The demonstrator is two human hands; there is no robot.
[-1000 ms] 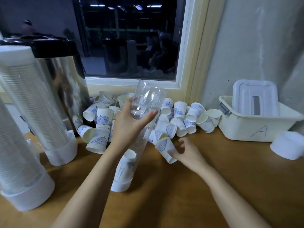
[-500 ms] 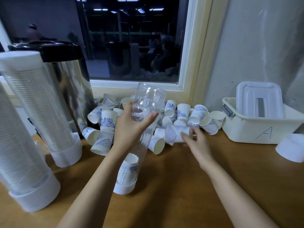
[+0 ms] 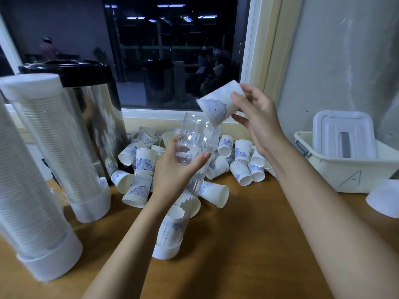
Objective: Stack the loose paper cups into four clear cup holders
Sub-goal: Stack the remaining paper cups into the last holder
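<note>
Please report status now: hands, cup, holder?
Left hand grips tilted holder. Right hand holds cup at holder mouth. Stacked cups at its bottom; mouth clear.

Grips a clear cup holder around its upper part with the left hand; holder tilted, white base on the wooden table, a few stacked cups at the bottom. Holds a paper cup in the right hand, tilted, lower edge at the holder's open mouth. Behind: pile of loose cups below the window. Left: two filled holders on white bases, beside a metal urn. Right: white bin marked "A", lid inside.
</note>
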